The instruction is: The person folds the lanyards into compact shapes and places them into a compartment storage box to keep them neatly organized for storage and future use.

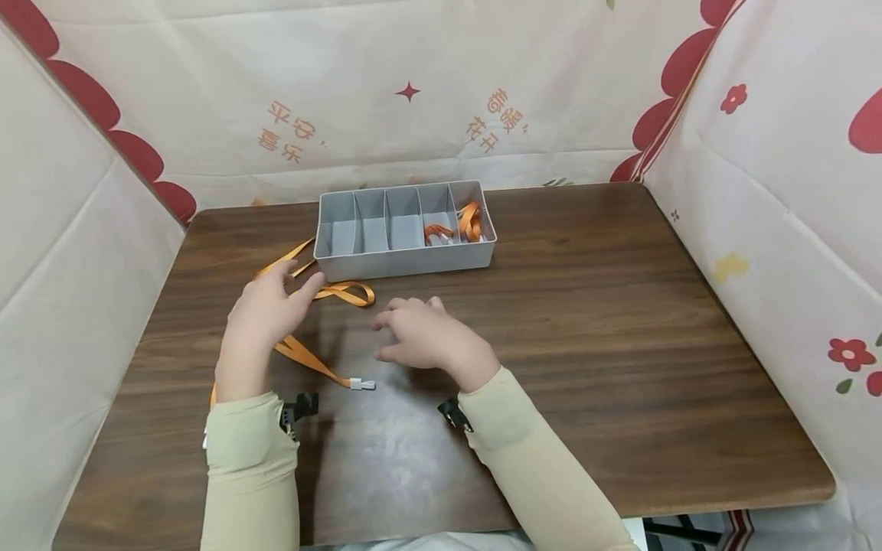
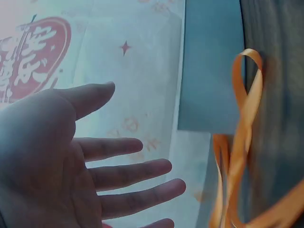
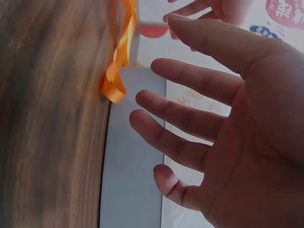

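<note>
My left hand (image 1: 267, 310) is held above loose orange lanyards (image 1: 303, 353) on the left of the table, fingers spread and holding nothing. One lanyard ends in a white clip (image 1: 362, 384); the hand and forearm hide part of the straps. A looped strap (image 2: 247, 109) lies close to the grey box in the left wrist view. My right hand (image 1: 423, 337), palm empty and fingers relaxed, hovers over the table in front of the box (image 1: 406, 264). Coiled orange lanyards (image 1: 470, 222) sit in the box's rightmost compartment, and another orange strap (image 1: 438, 229) lies in the compartment beside it.
The divided box stands at the back of the brown wooden table (image 1: 620, 344). Printed white cloth (image 1: 413, 46) hangs behind and along both sides of the table. A black wrist camera (image 1: 303, 405) is strapped to my left wrist.
</note>
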The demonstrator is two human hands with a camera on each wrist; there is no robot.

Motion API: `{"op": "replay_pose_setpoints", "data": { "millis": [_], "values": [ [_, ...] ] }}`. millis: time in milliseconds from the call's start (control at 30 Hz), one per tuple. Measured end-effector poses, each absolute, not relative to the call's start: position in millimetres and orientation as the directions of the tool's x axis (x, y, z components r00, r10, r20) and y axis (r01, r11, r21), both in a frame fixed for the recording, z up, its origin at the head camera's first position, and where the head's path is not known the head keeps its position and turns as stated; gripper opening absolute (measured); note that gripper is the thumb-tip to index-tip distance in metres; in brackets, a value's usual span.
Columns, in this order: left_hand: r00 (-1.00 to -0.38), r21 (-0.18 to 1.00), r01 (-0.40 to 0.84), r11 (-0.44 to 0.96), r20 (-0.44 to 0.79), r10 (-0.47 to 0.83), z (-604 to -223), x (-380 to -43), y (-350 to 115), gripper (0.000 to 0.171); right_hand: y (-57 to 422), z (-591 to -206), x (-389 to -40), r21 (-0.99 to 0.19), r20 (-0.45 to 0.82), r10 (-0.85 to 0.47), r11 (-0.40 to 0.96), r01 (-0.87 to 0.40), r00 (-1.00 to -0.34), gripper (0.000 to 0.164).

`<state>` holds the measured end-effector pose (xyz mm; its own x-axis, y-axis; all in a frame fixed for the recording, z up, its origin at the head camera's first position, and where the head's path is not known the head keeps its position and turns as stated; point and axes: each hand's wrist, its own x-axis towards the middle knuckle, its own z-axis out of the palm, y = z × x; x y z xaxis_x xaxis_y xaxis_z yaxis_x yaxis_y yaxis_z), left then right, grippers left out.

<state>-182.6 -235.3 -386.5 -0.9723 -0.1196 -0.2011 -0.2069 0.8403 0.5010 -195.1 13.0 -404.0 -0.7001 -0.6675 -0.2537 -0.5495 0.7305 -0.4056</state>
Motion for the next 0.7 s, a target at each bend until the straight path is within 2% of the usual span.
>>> {"op": "replay_pose_setpoints", "data": {
  "millis": [200,433,700],
  "values": [
    [-0.965,0.486,-0.238,0.841,-0.216,-0.149,-406.9,-163.8,-246.1,0.079,1.9,-410.0,-180.8,-0.349,-0.292,-0.681,0.730,-0.588,-0.672,0.042],
    [-0.962,0.453,-0.243,0.858,-0.225,-0.154,-428.7,-156.0,-264.8,0.070,-22.2,-425.6,-168.4,-0.249,-0.316,-0.701,0.712,-0.657,-0.639,0.023],
    [-0.954,0.453,-0.242,0.858,-0.272,-0.126,-442.8,-163.5,-273.3,0.064,-31.1,-437.9,-168.7,-0.187,-0.323,-0.695,0.712,-0.677,-0.642,0.023]
  ]
}}
